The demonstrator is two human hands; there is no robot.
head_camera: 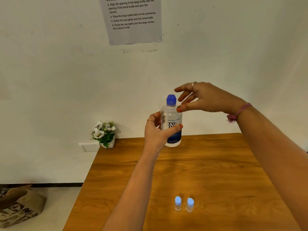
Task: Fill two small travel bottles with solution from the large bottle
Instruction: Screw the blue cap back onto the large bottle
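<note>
My left hand (155, 130) grips the large clear solution bottle (171, 114) around its middle and holds it upright above the far part of the wooden table (216, 172). Its dark blue cap (171, 99) is on. My right hand (201, 97) hovers just right of the cap with fingers spread; its thumb tip is at the bottle's shoulder. Two small clear travel bottles stand upright side by side near the table's front: the left one (178, 203) and the right one (190, 204), both with light blue caps on.
A small white pot of white flowers (104, 133) sits at the table's far left corner against the wall. A printed instruction sheet (133, 19) hangs on the wall. A patterned paper bag (18, 205) lies on the floor at the left.
</note>
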